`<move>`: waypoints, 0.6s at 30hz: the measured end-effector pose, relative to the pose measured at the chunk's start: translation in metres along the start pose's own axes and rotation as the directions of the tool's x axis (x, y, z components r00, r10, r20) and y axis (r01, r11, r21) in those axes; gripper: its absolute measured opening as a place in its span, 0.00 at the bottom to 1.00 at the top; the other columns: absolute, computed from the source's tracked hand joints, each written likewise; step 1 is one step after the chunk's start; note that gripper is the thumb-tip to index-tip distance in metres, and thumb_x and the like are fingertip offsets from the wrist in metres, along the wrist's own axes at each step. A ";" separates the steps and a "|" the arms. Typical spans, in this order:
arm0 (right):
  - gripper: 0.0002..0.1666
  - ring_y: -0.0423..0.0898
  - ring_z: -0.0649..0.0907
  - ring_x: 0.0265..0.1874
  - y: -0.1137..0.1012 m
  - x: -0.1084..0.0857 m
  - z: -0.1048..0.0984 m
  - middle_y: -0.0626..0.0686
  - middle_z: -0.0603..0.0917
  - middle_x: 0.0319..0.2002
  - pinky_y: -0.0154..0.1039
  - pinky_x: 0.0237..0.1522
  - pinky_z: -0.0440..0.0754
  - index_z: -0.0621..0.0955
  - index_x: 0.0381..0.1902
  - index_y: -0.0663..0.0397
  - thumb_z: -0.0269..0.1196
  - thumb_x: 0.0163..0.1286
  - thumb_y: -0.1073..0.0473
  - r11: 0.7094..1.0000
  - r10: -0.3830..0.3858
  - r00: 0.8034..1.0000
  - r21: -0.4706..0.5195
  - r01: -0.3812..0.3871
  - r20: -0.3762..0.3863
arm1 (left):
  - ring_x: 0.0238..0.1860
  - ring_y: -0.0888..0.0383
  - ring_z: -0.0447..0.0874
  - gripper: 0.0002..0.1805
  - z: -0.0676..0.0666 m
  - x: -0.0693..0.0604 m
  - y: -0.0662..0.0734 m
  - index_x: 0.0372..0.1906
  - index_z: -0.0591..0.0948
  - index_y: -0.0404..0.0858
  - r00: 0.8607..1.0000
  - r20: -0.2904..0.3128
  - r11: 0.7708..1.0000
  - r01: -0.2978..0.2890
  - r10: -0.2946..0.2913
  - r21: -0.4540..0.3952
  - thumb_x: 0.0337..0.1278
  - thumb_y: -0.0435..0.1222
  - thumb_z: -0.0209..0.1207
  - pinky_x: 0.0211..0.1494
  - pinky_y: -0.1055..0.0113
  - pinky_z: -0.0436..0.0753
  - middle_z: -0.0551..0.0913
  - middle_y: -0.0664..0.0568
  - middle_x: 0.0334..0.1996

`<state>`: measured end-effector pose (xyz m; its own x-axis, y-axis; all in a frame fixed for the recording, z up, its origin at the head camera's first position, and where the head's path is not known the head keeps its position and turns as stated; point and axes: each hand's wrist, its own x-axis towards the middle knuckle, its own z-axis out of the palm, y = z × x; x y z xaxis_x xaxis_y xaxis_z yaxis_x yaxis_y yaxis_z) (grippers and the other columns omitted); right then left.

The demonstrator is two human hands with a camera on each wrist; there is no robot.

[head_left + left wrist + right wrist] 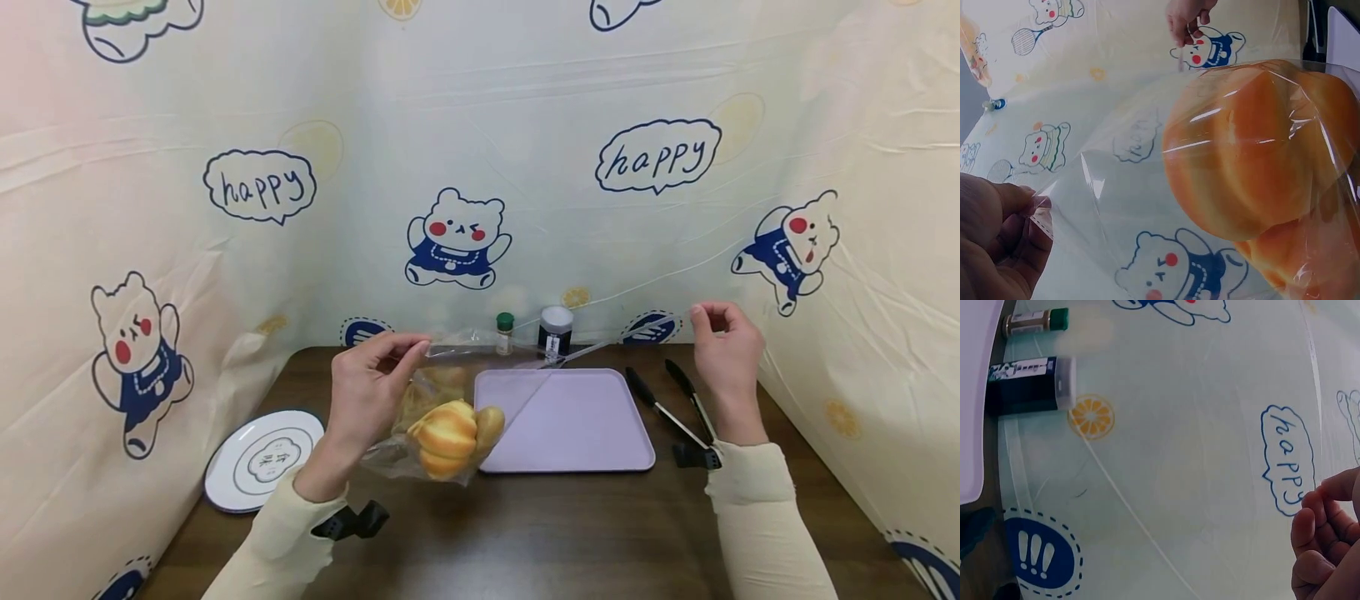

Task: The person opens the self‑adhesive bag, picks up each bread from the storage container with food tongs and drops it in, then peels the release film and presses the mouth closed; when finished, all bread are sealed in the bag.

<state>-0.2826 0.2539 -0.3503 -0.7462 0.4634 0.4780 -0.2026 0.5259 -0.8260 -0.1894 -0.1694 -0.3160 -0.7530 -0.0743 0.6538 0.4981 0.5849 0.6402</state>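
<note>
A clear plastic bag point(450, 354) hangs over the table with several bread rolls point(444, 433) inside, golden and ridged or plain brown. My left hand point(371, 383) pinches the bag's upper left corner between thumb and fingers. The left wrist view shows that pinch close up, with a large roll point(1235, 150) behind the film. Out to the right, my right hand point(727, 358) is raised and pinches the end of a thin pale strip point(622, 337), which runs down toward the bag's top edge. In the right wrist view the fingertips meet, but the strip is hard to make out.
A lilac tray point(570, 425) lies behind the bag. Black-handled tongs point(678, 421) lie right of it. A green-capped jar point(505, 333) and a dark grey-lidded jar point(555, 332) stand at the back. A white plate point(232, 492) is at the left.
</note>
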 end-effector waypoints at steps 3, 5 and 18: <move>0.22 0.36 0.73 0.33 0.005 0.002 -0.002 0.35 0.76 0.32 0.27 0.32 0.71 0.83 0.48 0.58 0.60 0.73 0.45 1.000 0.007 1.000 -0.003 -0.007 -0.007 | 0.31 0.60 0.80 0.09 0.000 0.000 -0.001 0.43 0.89 0.42 1.000 -0.001 1.000 -0.003 0.003 -0.014 0.60 0.39 0.67 0.36 0.78 0.81 0.89 0.52 0.35; 0.21 0.36 0.73 0.33 0.008 0.003 -0.003 0.34 0.75 0.31 0.27 0.33 0.72 0.82 0.48 0.58 0.60 0.73 0.45 1.000 0.017 1.000 0.000 -0.017 -0.007 | 0.31 0.60 0.80 0.09 0.000 0.000 -0.001 0.43 0.89 0.42 1.000 -0.003 1.000 -0.008 0.008 -0.026 0.60 0.39 0.67 0.36 0.78 0.81 0.89 0.52 0.35; 0.07 0.35 0.78 0.19 0.023 0.016 -0.021 0.29 0.83 0.21 0.28 0.22 0.73 0.81 0.32 0.49 0.59 0.70 0.56 0.982 0.125 0.988 0.132 -0.137 0.096 | 0.30 0.64 0.80 0.08 -0.006 0.001 -0.007 0.42 0.90 0.40 0.997 -0.036 0.997 -0.075 0.075 -0.008 0.57 0.35 0.69 0.36 0.81 0.81 0.88 0.50 0.32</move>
<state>-0.2861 0.2881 -0.3550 -0.8230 0.4547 0.3405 -0.1808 0.3586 -0.9158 -0.1910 -0.1780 -0.3173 -0.6977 -0.0589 0.7140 0.5570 0.5822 0.5923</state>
